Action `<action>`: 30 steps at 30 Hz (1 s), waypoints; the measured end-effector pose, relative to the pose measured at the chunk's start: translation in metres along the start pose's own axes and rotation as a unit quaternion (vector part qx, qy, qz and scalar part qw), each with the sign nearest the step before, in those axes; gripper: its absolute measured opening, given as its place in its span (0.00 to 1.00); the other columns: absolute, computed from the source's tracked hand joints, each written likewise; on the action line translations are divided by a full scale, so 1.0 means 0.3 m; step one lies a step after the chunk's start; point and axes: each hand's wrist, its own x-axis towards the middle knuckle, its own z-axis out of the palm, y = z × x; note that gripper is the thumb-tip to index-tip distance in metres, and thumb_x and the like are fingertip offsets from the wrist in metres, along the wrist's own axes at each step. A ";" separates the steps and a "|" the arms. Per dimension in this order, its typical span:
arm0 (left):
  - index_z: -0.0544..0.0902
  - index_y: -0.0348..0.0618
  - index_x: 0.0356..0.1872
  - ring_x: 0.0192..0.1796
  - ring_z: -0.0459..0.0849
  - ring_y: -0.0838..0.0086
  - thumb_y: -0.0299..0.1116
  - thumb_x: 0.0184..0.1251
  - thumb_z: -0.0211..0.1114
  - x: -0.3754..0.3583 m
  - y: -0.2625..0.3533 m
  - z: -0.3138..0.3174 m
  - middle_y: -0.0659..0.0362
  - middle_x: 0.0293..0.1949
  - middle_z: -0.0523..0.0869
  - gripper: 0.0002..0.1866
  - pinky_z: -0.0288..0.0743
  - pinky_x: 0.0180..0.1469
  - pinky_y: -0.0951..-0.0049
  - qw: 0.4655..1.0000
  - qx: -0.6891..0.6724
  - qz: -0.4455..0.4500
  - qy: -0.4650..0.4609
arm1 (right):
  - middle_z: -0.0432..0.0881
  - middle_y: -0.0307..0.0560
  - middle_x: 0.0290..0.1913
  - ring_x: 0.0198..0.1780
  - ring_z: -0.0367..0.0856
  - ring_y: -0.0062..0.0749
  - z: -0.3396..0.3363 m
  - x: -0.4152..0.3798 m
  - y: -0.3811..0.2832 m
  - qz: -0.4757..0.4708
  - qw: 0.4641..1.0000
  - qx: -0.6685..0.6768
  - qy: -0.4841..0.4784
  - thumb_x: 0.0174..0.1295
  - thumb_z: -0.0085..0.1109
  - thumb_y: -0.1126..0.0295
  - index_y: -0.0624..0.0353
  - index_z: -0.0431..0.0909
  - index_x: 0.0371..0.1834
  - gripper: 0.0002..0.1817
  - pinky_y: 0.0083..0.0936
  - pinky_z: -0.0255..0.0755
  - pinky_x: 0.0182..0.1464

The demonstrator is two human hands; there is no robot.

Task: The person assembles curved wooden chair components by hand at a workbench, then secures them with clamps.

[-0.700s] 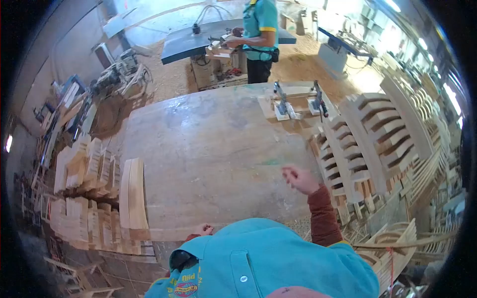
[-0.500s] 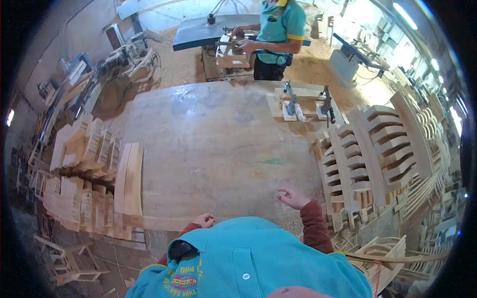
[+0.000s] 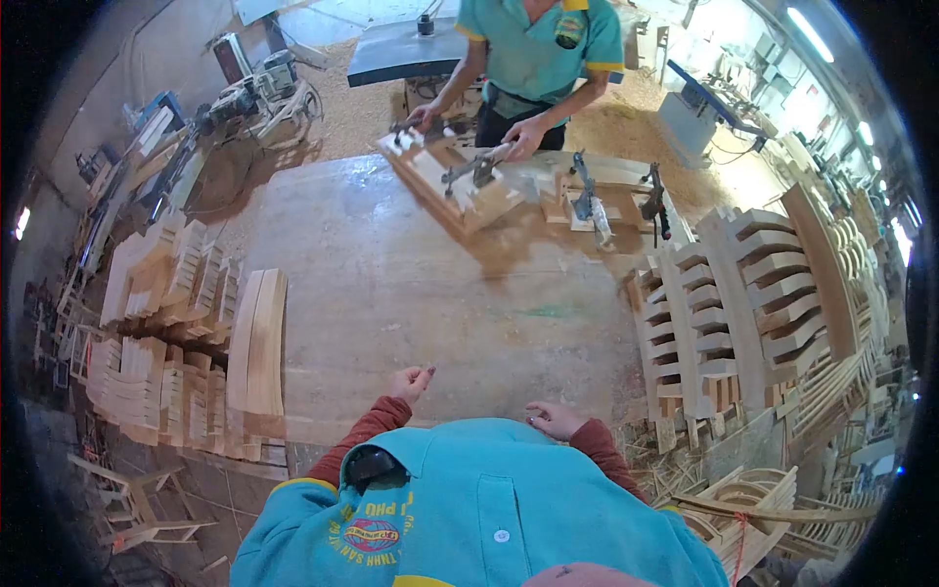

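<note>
Fingers loosely curled, partly open and apparently empty, the left hand [image 3: 411, 384] and right hand [image 3: 555, 420] sit over the near side of the table [image 3: 391, 313]. Across it, a co-worker [image 3: 533, 64] holds a clamped wooden frame [image 3: 430, 174] at the far edge; it looks stiff and rather heavy, so I'd take it two-handed by the outer wooden sides.

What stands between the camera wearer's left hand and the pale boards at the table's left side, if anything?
Nothing visible does: only bare tabletop shows between the left hand and the pale boards.
</note>
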 end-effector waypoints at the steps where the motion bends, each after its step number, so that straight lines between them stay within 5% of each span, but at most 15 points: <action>1: 0.77 0.42 0.17 0.18 0.67 0.82 0.48 0.56 0.64 0.021 -0.004 -0.002 0.66 0.12 0.72 0.20 0.61 0.21 0.75 0.999 0.008 0.035 0.011 | 0.81 0.54 0.41 0.42 0.79 0.36 -0.003 -0.005 -0.010 0.006 1.000 0.009 0.004 0.61 0.52 0.57 0.57 0.66 0.58 0.25 0.31 0.71 0.45; 4: 0.78 0.41 0.19 0.20 0.69 0.82 0.46 0.57 0.63 0.071 0.057 -0.024 0.65 0.14 0.73 0.18 0.63 0.23 0.75 0.989 0.147 0.011 0.030 | 0.81 0.55 0.42 0.43 0.79 0.39 -0.011 -0.020 -0.004 0.002 1.000 0.011 0.026 0.61 0.52 0.56 0.56 0.66 0.58 0.25 0.32 0.70 0.47; 11: 0.77 0.41 0.32 0.27 0.76 0.77 0.33 0.55 0.62 0.318 0.307 -0.023 0.59 0.22 0.78 0.08 0.71 0.32 0.76 0.980 -0.002 0.196 0.022 | 0.81 0.55 0.41 0.43 0.79 0.40 0.022 -0.051 0.010 0.029 0.998 0.023 0.053 0.60 0.52 0.55 0.56 0.68 0.58 0.25 0.33 0.71 0.47; 15: 0.76 0.42 0.41 0.41 0.79 0.67 0.32 0.54 0.62 0.555 0.547 0.054 0.56 0.36 0.79 0.13 0.72 0.46 0.71 0.915 0.186 0.354 0.052 | 0.81 0.54 0.39 0.40 0.80 0.40 0.077 -0.093 0.026 0.039 0.991 0.082 0.095 0.59 0.52 0.55 0.55 0.70 0.56 0.24 0.33 0.72 0.45; 17: 0.76 0.45 0.43 0.47 0.75 0.56 0.36 0.48 0.66 0.714 0.618 0.136 0.52 0.41 0.79 0.19 0.68 0.50 0.61 0.880 0.261 0.391 0.069 | 0.81 0.55 0.39 0.40 0.80 0.43 0.118 -0.130 0.028 0.071 0.986 0.089 0.123 0.58 0.52 0.56 0.53 0.71 0.54 0.22 0.34 0.72 0.44; 20: 0.73 0.48 0.47 0.49 0.74 0.55 0.39 0.47 0.67 0.913 0.629 0.281 0.52 0.44 0.77 0.23 0.66 0.53 0.59 0.862 0.388 0.319 0.070 | 0.81 0.56 0.39 0.41 0.80 0.46 0.225 -0.155 0.149 0.160 0.982 0.013 0.099 0.58 0.50 0.56 0.52 0.71 0.55 0.22 0.35 0.72 0.44; 23: 0.71 0.50 0.50 0.51 0.73 0.57 0.40 0.51 0.63 0.980 0.617 0.402 0.52 0.45 0.76 0.23 0.65 0.52 0.57 0.880 0.451 0.143 0.047 | 0.82 0.53 0.32 0.33 0.81 0.41 0.279 -0.241 0.122 0.122 0.977 0.028 0.174 0.58 0.50 0.55 0.52 0.70 0.56 0.24 0.35 0.73 0.38; 27: 0.68 0.53 0.51 0.46 0.79 0.57 0.41 0.52 0.63 1.026 0.521 0.457 0.54 0.42 0.79 0.24 0.69 0.48 0.54 0.855 0.446 0.205 0.165 | 0.82 0.53 0.36 0.35 0.81 0.40 0.318 -0.313 0.129 0.164 0.973 0.050 0.157 0.58 0.50 0.53 0.53 0.70 0.56 0.25 0.33 0.73 0.40; 30: 0.71 0.51 0.47 0.42 0.80 0.57 0.32 0.62 0.48 1.008 0.481 0.395 0.53 0.37 0.79 0.12 0.70 0.43 0.57 0.867 0.428 0.236 0.092 | 0.82 0.51 0.38 0.37 0.81 0.37 0.317 -0.333 0.073 0.154 0.955 0.180 0.181 0.59 0.50 0.53 0.54 0.69 0.58 0.26 0.31 0.73 0.41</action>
